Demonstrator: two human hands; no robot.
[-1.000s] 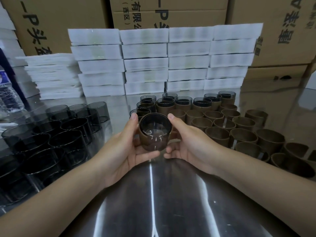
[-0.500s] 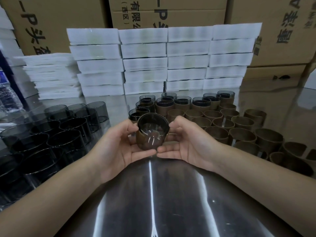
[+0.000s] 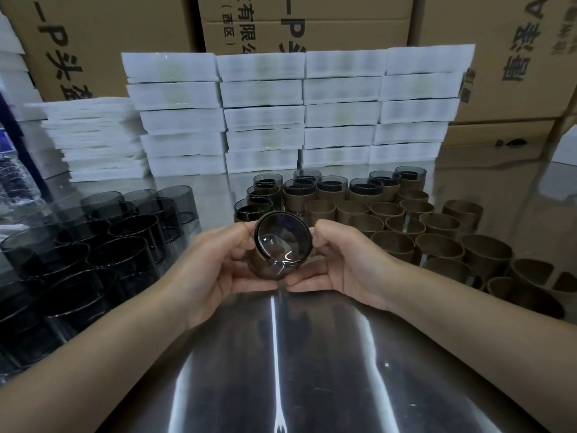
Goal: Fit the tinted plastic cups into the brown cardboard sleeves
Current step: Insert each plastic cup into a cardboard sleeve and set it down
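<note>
A tinted plastic cup (image 3: 281, 245) sits inside a brown cardboard sleeve (image 3: 260, 265), tilted with its mouth toward me. My left hand (image 3: 218, 264) grips its left side and my right hand (image 3: 346, 260) grips its right side, above the shiny table. Bare tinted cups (image 3: 103, 245) stand crowded at the left. Empty brown sleeves (image 3: 437, 239) stand in rows at the right. Several sleeved cups (image 3: 331, 189) stand in a row behind my hands.
Stacks of white foam trays (image 3: 296, 110) line the back of the reflective metal table (image 3: 281, 370). Large cardboard boxes (image 3: 312, 23) rise behind them. A plastic water bottle (image 3: 12, 179) shows at the far left edge.
The cup in its sleeve has tilted further toward me, and my fingers have shifted around it. My hands stay in much the same place.
</note>
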